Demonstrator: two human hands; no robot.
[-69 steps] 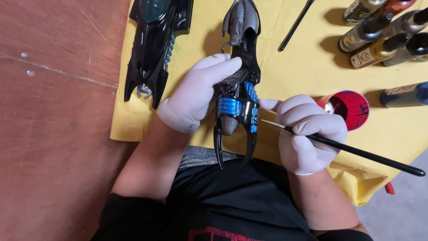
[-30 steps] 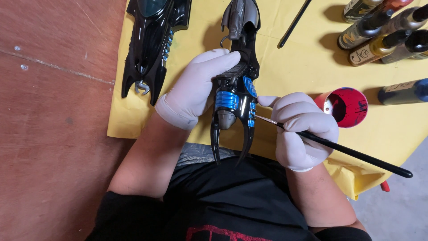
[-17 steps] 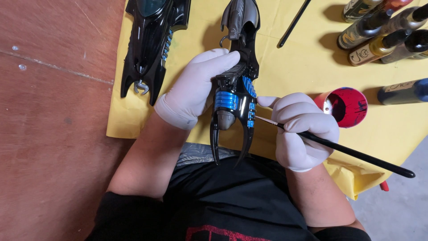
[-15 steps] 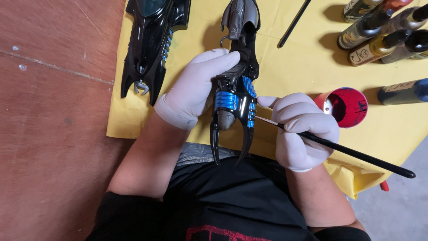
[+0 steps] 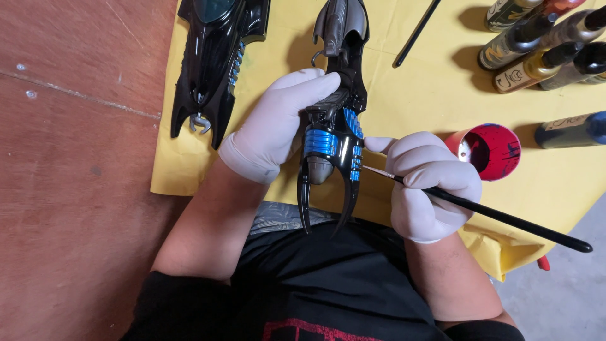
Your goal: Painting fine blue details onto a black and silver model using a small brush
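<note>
Two gloved hands work on one glossy black plastic model vehicle with blue ribbed panels and two long pointed tail fins (image 5: 332,142). Its long axis runs straight away from the person, fins toward the body and overhanging the near edge of the yellow cloth (image 5: 404,95), nose toward the far side.

The left hand (image 5: 278,126) lies on the model's left flank, its grip closed around the body just ahead of the blue ribs, fingers wrapped over the top. The right hand (image 5: 429,183) sits on the model's right flank, near its tail; its grip is pinched shut on a thin black paintbrush (image 5: 499,216). The handle slants away from the model toward the right, and the pale tip meets the small blue side ribs at the model's right edge. So the painted spot lies just to the left of the right hand, which is the nearer hand to it.

Right of the model, just beyond the right hand, stands a small round red cup smeared with dark blue paint (image 5: 489,150). Further right and beyond the model's nose lie several dark paint bottles (image 5: 536,44) and a second thin black stick (image 5: 416,31). Left of the model rests a second black model vehicle with fins (image 5: 214,63), half on the cloth, beside the bare reddish-brown counter (image 5: 76,189).
</note>
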